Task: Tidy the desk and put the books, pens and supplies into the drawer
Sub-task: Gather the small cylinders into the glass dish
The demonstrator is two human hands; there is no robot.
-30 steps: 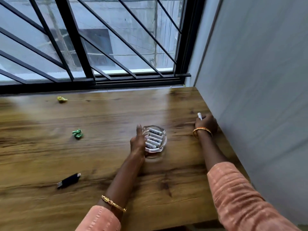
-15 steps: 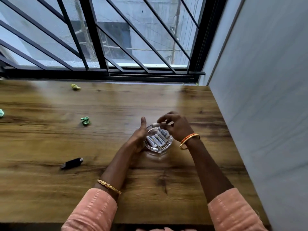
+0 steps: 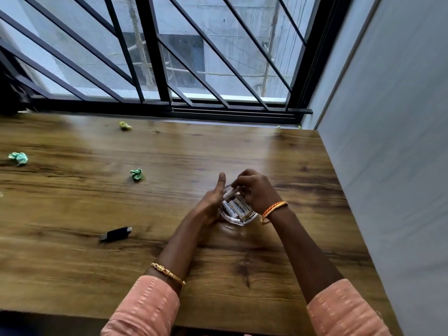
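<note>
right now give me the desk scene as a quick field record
surface: wooden desk by barred window
left hand: steadies the glass dish, thumb up
right hand: lowers a white cell into dish
dish contents: white cells
loose items: black usb stick, three crumpled wrappers
drawer: not in view

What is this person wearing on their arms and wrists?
Both arms wear salmon-pink sleeves with pale dashed stripes, ending below the elbow. The left wrist carries a thin gold bangle; the right wrist carries an orange and yellow thread band. The left hand and right hand are bare.
</note>
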